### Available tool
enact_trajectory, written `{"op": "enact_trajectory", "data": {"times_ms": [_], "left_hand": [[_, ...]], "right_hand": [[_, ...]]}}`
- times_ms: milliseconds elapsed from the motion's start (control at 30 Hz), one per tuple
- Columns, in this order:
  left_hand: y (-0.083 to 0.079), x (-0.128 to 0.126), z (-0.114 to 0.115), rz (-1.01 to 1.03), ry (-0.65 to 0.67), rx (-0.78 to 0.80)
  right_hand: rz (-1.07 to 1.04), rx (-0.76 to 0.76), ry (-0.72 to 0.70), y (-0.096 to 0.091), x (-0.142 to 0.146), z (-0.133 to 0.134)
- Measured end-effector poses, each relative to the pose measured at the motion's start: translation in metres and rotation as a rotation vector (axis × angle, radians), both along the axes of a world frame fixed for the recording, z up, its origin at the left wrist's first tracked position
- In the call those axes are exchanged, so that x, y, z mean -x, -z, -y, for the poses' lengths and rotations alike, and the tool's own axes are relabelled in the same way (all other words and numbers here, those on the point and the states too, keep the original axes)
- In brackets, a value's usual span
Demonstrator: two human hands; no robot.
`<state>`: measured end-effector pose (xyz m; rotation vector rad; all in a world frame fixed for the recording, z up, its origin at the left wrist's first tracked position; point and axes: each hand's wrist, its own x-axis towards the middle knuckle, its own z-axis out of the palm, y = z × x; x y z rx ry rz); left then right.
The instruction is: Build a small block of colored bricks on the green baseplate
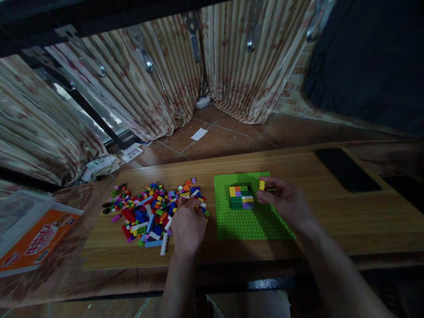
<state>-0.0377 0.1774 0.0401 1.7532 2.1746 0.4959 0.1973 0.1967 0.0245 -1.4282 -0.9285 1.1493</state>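
Observation:
Between the thumb and fingers of my right hand (288,201) is a small yellow toy brick (261,185), held just above the right part of a green baseplate (232,225). To its left, a low block of many-coloured bricks (241,199) stands on the plate, with green, yellow, white and purple pieces in it. My left hand (189,223) reaches to the right edge of a loose pile of bricks (150,212), fingers bent down among the pieces. Whatever those fingertips touch or hold is hidden by the hand.
The wooden board (331,221) carries the plate and pile, with a dark flat phone-like slab (346,170) at its right. A clear plastic tub with an orange label (39,238) stands at the left. Behind are striped curtains (238,66) and papers on a tiled floor (225,132).

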Motion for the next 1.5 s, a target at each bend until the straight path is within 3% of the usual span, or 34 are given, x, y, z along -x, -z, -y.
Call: {"op": "enact_trajectory", "data": {"times_ms": [200, 400, 667, 900, 1167, 1333, 1500], "left_hand": [[0.001, -0.003, -0.001, 0.059, 0.003, -0.071], [0.006, -0.012, -0.002, 0.355, 0.099, -0.167], [0.009, -0.028, 0.005, 0.462, 0.211, -0.109], [0.014, -0.047, 0.011, 0.511, 0.246, -0.038], [0.013, -0.051, 0.011, 0.581, 0.242, 0.000], [0.011, -0.050, 0.011, 0.526, 0.253, 0.022], [0.011, -0.050, 0.010, 0.478, 0.257, 0.025]], "right_hand": [[0.107, -0.027, -0.073, 0.005, -0.003, 0.003], [0.098, -0.031, -0.112, 0.006, -0.001, 0.005], [0.117, -0.118, -0.154, 0.003, 0.005, 0.007], [0.124, -0.096, -0.290, 0.003, 0.014, 0.012], [0.080, -0.017, -0.424, 0.007, 0.023, 0.017], [0.208, -0.079, -0.402, 0.010, 0.022, 0.018], [0.477, -0.171, -0.440, 0.010, 0.017, 0.018]]}}
